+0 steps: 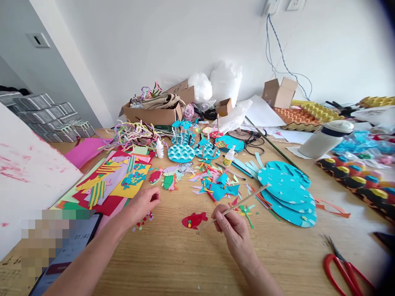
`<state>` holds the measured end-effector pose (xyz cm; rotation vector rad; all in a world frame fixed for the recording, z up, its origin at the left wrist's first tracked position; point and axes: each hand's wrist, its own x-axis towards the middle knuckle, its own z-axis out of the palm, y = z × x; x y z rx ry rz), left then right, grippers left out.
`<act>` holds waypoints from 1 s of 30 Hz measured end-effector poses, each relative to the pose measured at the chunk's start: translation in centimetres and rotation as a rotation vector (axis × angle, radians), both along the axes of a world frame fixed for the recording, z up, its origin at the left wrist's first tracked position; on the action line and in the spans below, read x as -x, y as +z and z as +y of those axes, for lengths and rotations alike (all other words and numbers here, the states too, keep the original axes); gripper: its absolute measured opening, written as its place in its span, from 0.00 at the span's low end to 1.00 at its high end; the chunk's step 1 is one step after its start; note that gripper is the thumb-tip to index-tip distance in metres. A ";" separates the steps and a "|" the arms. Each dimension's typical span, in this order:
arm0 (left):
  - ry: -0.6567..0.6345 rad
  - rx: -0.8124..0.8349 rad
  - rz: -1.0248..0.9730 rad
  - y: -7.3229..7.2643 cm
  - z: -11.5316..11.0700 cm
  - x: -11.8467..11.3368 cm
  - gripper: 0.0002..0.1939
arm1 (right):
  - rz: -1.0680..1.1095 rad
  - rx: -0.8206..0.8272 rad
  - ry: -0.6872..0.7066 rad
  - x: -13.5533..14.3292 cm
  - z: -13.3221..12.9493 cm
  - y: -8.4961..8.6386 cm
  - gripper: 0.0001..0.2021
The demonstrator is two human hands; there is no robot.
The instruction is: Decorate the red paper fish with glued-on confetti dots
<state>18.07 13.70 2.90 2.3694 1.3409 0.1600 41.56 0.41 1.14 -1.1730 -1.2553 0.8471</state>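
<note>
My right hand (231,226) grips a thin pale wooden stick (247,201), slanting up to the right. Just left of the stick's lower end lies a red paper fish (194,220) with a small yellow and green dot on it, flat on the table. My left hand (145,203) hovers over the table left of the fish, its fingers curled together; whatever they may hold is hidden. Small coloured paper dots (144,221) lie just below that hand. Beyond it are more paper fish, among them a green and orange one (169,181) and a red one (156,175).
Red-handled scissors (348,267) lie at the right front, a phone (66,255) at the left. Blue paper ovals (286,193), a glue bottle (228,156), paper scraps (220,187) and a white flask (327,139) spread across the table. Coloured sheets (114,176) are stacked left.
</note>
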 end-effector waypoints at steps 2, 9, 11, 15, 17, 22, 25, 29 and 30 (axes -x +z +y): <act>-0.044 0.053 -0.036 0.3 -1.1 -1.5 0.04 | 0.002 -0.010 -0.005 0.0 0.0 0.0 0.13; -0.182 0.196 -0.127 -0.2 -3.4 -5.8 0.09 | 0.012 0.000 -0.040 -0.2 0.1 0.0 0.13; -0.186 0.215 -0.119 -0.3 -3.6 -6.4 0.09 | -0.002 0.001 -0.058 -0.2 0.2 0.0 0.13; -0.210 0.239 -0.106 -0.2 -3.8 -7.3 0.08 | -0.052 -0.007 -0.094 -0.1 0.2 0.1 0.14; -0.222 0.244 -0.101 -0.1 -3.9 -7.7 0.08 | -0.068 -0.013 -0.106 -0.1 0.3 0.1 0.14; -0.233 0.246 -0.085 -0.3 -3.9 -8.0 0.08 | -0.096 -0.007 -0.114 -0.1 0.4 0.1 0.15; -0.227 0.232 -0.078 -0.6 -3.9 -8.0 0.09 | -0.086 -0.009 -0.103 0.0 0.5 0.2 0.14; -0.225 0.213 -0.070 -0.8 -3.9 -7.8 0.09 | -0.072 -0.009 -0.087 0.1 0.5 0.3 0.14; -0.226 0.210 -0.067 -0.9 -3.9 -7.8 0.09 | -0.072 -0.008 -0.086 0.1 0.5 0.4 0.14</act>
